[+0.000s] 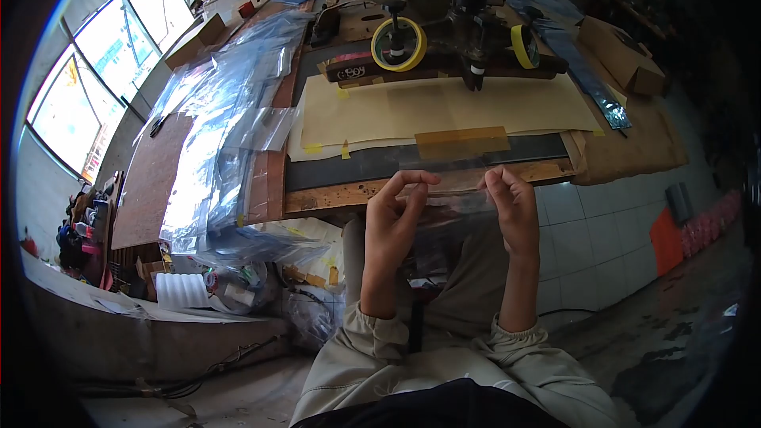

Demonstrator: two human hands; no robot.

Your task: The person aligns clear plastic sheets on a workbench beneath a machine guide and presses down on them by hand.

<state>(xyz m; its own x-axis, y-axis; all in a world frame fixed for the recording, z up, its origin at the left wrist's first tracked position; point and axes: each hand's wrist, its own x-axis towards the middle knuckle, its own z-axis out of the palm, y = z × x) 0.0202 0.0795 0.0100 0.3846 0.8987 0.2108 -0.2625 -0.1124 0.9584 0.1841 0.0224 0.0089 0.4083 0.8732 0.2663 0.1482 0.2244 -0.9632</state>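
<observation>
A thin clear plastic film point(460, 184) stretches between my two hands, just in front of the wooden table edge. My left hand point(400, 204) pinches its left end between thumb and index finger. At the right end, my right hand point(510, 198) closes thumb and fingers on the film. Beyond them lies a wide cream sheet point(444, 111) on a dark mat point(357, 166), with an amber strip point(462, 143) across its front edge. Small yellow tape pieces point(346, 149) sit along the sheet's border.
Behind the sheet stands a machine point(473, 55) with yellow tape rolls point(399, 44) on its bar. Clear plastic sleeves point(230, 103) cover the left side of the table. Brown paper point(634, 143) and an open cardboard box point(621, 55) are at the right.
</observation>
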